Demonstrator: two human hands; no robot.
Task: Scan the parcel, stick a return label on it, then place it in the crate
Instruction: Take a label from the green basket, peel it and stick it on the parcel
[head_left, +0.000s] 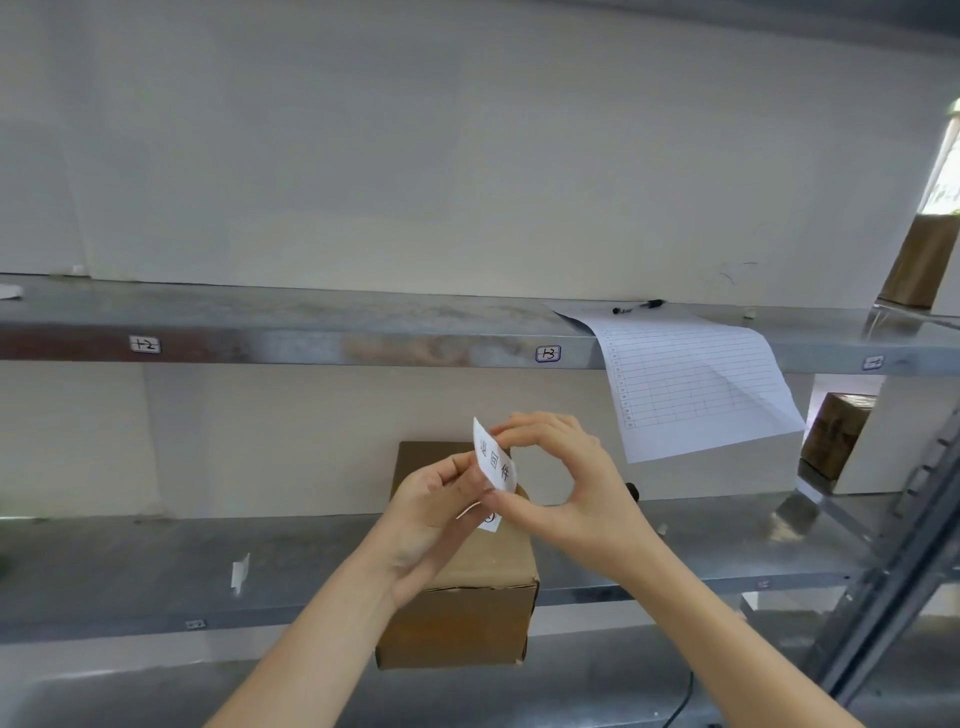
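A brown cardboard parcel (462, 618) stands on the lower metal shelf (130, 571), its front hanging over the shelf's edge. Above the parcel I hold a small white return label (496, 462) with handwritten characters. My left hand (431, 514) pinches its lower left part, where a backing strip shows. My right hand (561, 483) pinches the label between thumb and forefinger at its top and bottom. Both hands are above the parcel and do not touch it. No crate or scanner is clearly in view.
A lined sheet of paper (691, 384) hangs over the upper shelf's edge (311, 348), with a black pen (639, 306) behind it. Brown boxes (836, 441) stand at the right by the rack's upright. A small paper scrap (240, 571) sits on the lower shelf.
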